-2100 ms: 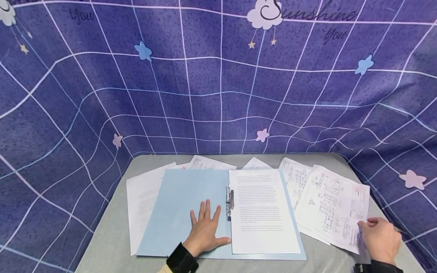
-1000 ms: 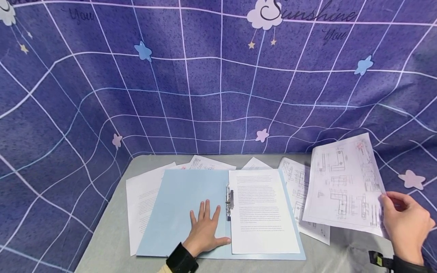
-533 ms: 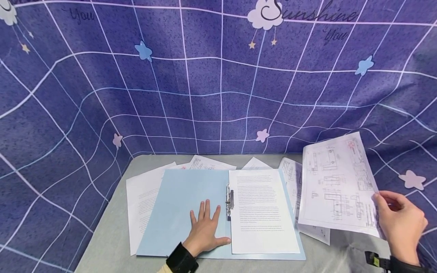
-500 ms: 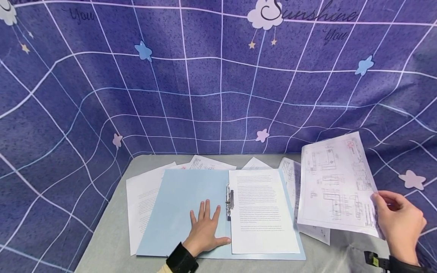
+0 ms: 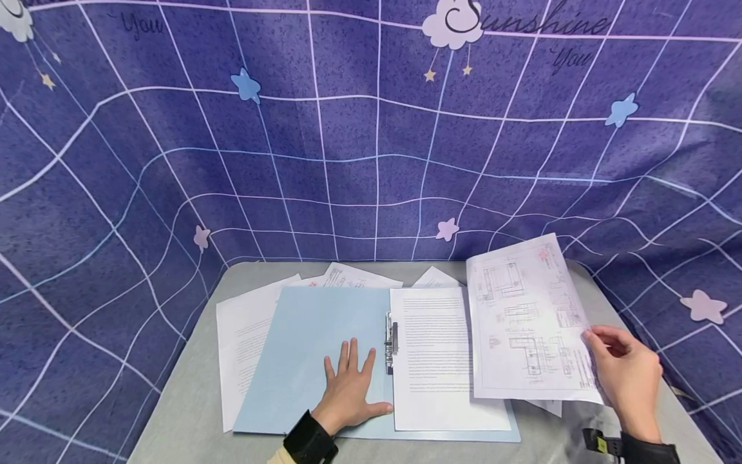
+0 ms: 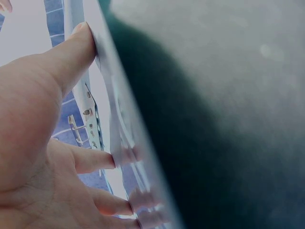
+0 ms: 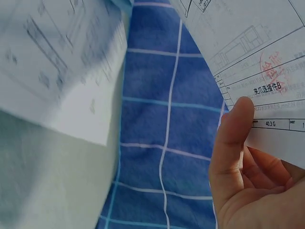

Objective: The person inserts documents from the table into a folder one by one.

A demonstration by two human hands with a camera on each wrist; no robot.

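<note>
My left hand [image 5: 348,390] lies spread on the left cover of an open light-blue folder [image 5: 313,335]; its thumb points toward the fold. A metal clip [image 5: 391,341] runs along that fold, beside a stack of printed text sheets [image 5: 431,361] on the right side. My right hand [image 5: 628,374] pinches the lower right edge of a sheet with technical drawings [image 5: 522,322] and a red stamp. That sheet is raised and slightly bowed, overlapping the right part of the text stack. In the right wrist view, thumb and fingers grip the drawing sheet [image 7: 267,62] near its printed title block.
A text page [image 5: 243,348] sticks out under the folder's left side. Other papers [image 5: 359,277] show behind its top edge, and a sheet corner [image 5: 547,406] pokes out at lower right. A purple patterned cloth [image 5: 348,142] surrounds the grey table [image 5: 585,425].
The right hand has picked the drawing sheet up from the pile at right and carried it leftward, over the folder's right edge. The left hand has stayed in place.
</note>
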